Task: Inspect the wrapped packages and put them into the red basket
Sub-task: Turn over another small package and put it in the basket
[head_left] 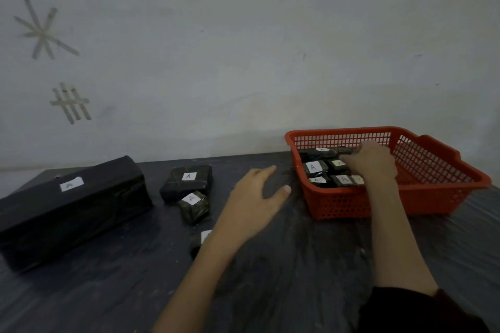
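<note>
The red basket (pixel 422 197) stands at the right of the dark table and holds several black wrapped packages (pixel 315 169) with white "A" labels. My right hand (pixel 372 163) reaches down inside the basket and rests on the packages; whether it grips one is hidden. My left hand (pixel 255 199) hovers flat over the table just left of the basket, fingers apart, holding nothing. On the table lie a big long black package (pixel 73 211) at the left, a medium package (pixel 186 181), a small package (pixel 193 207) in front of it, and another small package (pixel 198 240) partly behind my left forearm.
The dark table (pixel 284 265) runs up to a pale wall (pixel 243 48) at the back. Tape marks (pixel 70 103) are stuck on the wall at the left. The basket sits close to the wall at the table's right end.
</note>
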`<state>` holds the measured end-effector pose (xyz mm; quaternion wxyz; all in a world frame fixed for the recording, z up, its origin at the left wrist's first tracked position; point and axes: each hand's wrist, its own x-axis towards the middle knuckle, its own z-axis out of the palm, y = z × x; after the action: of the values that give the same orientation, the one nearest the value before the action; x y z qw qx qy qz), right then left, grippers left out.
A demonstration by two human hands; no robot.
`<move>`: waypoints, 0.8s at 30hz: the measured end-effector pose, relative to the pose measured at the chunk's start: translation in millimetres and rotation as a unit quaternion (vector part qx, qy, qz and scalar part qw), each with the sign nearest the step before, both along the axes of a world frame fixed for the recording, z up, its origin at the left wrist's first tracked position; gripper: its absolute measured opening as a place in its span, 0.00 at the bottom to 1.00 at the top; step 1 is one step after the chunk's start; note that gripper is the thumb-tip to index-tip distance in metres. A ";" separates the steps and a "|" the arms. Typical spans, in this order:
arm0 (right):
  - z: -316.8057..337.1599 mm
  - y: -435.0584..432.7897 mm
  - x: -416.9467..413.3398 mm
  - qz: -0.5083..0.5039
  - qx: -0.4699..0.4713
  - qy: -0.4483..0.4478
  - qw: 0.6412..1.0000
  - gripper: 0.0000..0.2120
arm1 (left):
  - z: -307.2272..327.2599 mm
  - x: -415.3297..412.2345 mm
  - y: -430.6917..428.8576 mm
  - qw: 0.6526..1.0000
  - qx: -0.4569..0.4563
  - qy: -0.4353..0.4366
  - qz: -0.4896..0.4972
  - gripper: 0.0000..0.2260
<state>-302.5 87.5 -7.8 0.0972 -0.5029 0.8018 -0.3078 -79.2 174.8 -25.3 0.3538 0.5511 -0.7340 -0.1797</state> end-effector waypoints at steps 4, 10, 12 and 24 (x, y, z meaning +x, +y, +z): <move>23.1 10.3 32.2 0.080 -0.152 0.007 0.985 0.08 | -7.7 52.5 9.5 0.998 0.003 0.021 0.058 0.19; 1.4 37.5 125.5 0.280 -0.216 -0.088 0.931 0.05 | -47.5 110.3 18.9 0.984 0.038 0.122 0.121 0.12; -32.1 49.3 149.8 0.320 -0.195 -0.103 0.921 0.06 | -58.4 116.5 20.9 0.982 0.040 0.128 0.132 0.11; -104.6 74.8 154.4 0.323 -0.075 -0.204 0.921 0.13 | -67.5 127.4 22.8 0.995 0.086 -0.041 0.033 0.23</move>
<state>-148.1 162.3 -112.4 0.3145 -0.6668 0.5330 -0.4151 48.3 197.6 -92.7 0.2808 0.6105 -0.7108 -0.2078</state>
